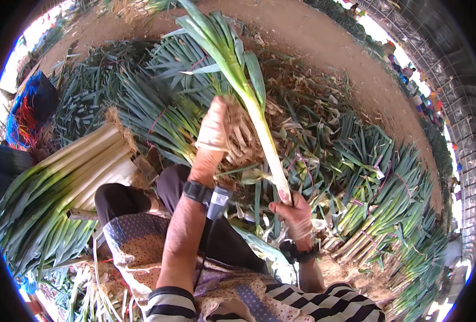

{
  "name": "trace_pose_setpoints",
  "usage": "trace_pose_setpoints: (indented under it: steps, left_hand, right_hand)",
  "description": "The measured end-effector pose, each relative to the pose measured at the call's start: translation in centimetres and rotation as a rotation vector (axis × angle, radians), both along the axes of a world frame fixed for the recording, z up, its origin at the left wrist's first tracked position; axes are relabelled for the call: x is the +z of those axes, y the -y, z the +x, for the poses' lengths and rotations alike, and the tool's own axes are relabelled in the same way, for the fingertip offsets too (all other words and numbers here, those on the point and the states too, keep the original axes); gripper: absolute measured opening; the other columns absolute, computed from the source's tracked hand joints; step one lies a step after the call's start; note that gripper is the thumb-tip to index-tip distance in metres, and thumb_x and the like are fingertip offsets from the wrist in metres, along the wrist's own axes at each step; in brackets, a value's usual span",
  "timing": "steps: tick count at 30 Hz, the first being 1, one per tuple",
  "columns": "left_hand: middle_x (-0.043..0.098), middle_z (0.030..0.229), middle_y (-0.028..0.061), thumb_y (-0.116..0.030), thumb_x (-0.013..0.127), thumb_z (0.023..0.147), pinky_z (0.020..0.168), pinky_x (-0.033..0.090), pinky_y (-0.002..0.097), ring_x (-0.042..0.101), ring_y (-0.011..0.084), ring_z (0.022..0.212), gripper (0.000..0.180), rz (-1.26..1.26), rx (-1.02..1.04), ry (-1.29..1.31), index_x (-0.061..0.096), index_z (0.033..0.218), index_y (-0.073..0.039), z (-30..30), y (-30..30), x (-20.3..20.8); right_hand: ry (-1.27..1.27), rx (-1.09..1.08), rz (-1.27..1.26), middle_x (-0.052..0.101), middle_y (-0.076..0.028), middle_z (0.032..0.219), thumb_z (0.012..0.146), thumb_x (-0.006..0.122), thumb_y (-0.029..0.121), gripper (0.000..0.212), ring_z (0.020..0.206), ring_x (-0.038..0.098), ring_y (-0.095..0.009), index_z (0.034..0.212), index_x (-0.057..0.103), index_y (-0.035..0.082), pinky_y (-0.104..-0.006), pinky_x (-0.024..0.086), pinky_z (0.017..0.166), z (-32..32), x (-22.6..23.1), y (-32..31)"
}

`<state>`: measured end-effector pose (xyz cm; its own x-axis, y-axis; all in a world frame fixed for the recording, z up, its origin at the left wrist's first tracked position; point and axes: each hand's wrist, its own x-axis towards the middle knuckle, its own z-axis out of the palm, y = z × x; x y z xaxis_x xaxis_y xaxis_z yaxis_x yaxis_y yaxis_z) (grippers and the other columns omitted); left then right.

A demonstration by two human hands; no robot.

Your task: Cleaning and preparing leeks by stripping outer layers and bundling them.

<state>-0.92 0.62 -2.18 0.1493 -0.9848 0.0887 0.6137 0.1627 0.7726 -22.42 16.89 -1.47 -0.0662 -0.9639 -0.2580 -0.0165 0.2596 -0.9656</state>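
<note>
A single long leek (259, 123) slants across the middle, its green leaves pointing up and away and its white root end nearest me. My right hand (294, 214) is closed around that root end, thumb along the stem. My left hand (213, 129), in a pale covering, is raised beside the upper stem. Its back faces me and its fingers are hidden, so whether it touches the leek is unclear. Behind it lies a bundle of leeks with roots (243, 137) showing.
Cleaned leeks (82, 166) are stacked at my left, white ends toward my knees. Tied leek bundles (388, 214) line the right side, and loose leaf trimmings (297, 129) cover the ground ahead. Blue and red strings (26, 118) hang at the far left. Bare earth (307, 40) stretches beyond.
</note>
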Motion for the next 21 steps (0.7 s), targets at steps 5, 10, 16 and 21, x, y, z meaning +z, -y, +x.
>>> trace_pose_setpoints:
  steps: [5,10,16,21]
  left_hand:
    - [0.057,0.113,0.0108,-0.058,0.070,0.069,0.088,0.046,0.0425,0.055,0.0263,0.102,0.080,-0.122,-0.104,-0.397,0.047,0.126,-0.006,-0.1,-0.1,2.2]
    - [0.062,0.081,0.0107,-0.033,0.072,0.077,0.063,0.054,0.0377,0.062,0.0238,0.071,0.044,0.010,-0.013,-0.405,0.055,0.105,-0.003,0.5,-1.1,1.8]
    - [0.060,0.089,0.0119,-0.032,0.070,0.079,0.070,0.053,0.0402,0.061,0.0257,0.078,0.046,0.009,-0.100,-0.427,0.051,0.110,-0.003,-1.1,-1.7,1.9]
    - [0.058,0.085,0.0115,-0.033,0.066,0.083,0.072,0.051,0.0427,0.059,0.0250,0.077,0.035,-0.058,-0.092,-0.512,0.051,0.096,-0.004,-0.1,0.1,-0.2]
  right_hand:
    - [-0.418,0.068,-0.128,0.062,-0.003,0.081,0.064,0.081,0.006,0.042,0.073,0.054,-0.008,0.100,0.060,0.000,-0.0249,0.046,0.065,-0.2,-4.5,-3.1]
    - [-0.768,0.285,-0.459,0.061,-0.013,0.097,0.071,0.068,0.056,0.070,0.087,0.063,-0.027,0.109,0.053,-0.001,-0.0350,0.055,0.069,-1.2,-8.3,1.8]
    - [-0.538,0.000,-0.313,0.060,-0.008,0.107,0.077,0.072,0.023,0.016,0.082,0.060,-0.020,0.090,0.066,0.015,-0.0319,0.055,0.061,8.4,0.4,11.8]
    - [1.010,0.104,-0.395,0.060,-0.004,0.072,0.083,0.063,0.020,0.014,0.071,0.060,-0.017,0.083,0.064,0.006,-0.0287,0.049,0.066,6.6,0.6,11.9]
